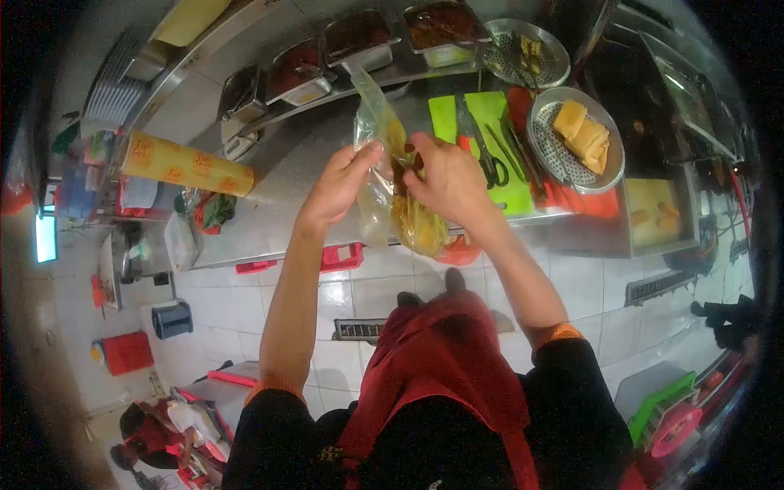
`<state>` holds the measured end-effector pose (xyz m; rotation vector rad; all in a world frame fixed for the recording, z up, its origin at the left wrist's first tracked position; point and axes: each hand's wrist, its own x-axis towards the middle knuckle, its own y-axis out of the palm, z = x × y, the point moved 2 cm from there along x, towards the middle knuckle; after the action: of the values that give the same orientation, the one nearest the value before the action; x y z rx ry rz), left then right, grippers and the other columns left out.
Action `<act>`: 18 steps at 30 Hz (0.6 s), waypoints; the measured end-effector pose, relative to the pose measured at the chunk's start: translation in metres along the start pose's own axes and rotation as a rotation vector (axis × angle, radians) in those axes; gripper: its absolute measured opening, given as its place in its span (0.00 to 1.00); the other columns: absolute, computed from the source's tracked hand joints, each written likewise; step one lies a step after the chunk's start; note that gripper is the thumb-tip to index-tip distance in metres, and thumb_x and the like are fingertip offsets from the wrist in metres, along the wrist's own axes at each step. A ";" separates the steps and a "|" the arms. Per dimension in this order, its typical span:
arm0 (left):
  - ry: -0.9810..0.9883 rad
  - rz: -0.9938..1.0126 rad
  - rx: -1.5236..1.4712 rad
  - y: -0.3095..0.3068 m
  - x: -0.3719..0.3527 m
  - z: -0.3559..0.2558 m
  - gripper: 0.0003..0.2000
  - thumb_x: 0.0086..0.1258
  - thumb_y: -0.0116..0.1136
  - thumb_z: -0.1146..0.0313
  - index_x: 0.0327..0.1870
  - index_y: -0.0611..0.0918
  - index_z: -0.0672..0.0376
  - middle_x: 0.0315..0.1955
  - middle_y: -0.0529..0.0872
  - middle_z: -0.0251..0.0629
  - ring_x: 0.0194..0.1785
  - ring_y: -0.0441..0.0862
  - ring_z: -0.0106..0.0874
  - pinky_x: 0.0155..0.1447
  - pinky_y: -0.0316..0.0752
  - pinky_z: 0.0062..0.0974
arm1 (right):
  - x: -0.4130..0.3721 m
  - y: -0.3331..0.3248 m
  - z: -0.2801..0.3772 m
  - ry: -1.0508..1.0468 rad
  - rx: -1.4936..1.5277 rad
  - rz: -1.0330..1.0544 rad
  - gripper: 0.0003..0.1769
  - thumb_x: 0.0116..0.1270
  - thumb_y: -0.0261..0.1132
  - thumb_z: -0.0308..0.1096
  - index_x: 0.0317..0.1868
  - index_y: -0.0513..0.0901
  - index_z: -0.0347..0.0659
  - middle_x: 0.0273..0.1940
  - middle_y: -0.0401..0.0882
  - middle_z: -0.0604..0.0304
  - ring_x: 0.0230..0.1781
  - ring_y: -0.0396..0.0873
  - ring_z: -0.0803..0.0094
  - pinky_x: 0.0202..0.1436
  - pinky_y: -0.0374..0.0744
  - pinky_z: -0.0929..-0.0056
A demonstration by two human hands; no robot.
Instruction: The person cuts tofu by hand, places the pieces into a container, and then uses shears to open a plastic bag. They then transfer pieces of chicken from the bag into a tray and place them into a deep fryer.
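Observation:
A clear plastic bag (420, 224) with yellowish food inside hangs between my hands, over the front edge of the steel counter. My left hand (339, 184) pinches the bag's loose, see-through side between thumb and fingers. On the other side, my right hand (447, 181) has its fingers curled on the bag near its upper part; part of the grip is hidden. The kind of food cannot be made out. Just right of my right hand lie black-handled scissors (492, 167) on a bright green board (510, 198).
A perforated steel bowl (545, 155) holds fried yellow blocks (582, 135). Behind the counter (282, 192) stand steel pans of dark sauce (294, 69). A printed yellow roll (188, 163) lies left. Another person (155, 437) is at lower left.

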<state>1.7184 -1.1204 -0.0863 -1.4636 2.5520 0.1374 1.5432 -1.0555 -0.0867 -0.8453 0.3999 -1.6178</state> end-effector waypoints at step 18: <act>0.311 -0.429 1.253 0.022 0.006 -0.025 0.15 0.55 0.65 0.66 0.40 0.76 0.61 0.30 0.84 0.52 0.36 0.83 0.53 0.40 0.77 0.46 | 0.009 0.014 -0.008 -0.259 -0.190 -0.050 0.08 0.56 0.66 0.33 0.31 0.77 0.39 0.29 0.78 0.53 0.30 0.80 0.53 0.33 0.77 0.57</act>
<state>1.6931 -1.1189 -0.0632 -1.3777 1.6712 -1.5104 1.5472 -1.0693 -0.0988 -1.2019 0.3540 -1.5078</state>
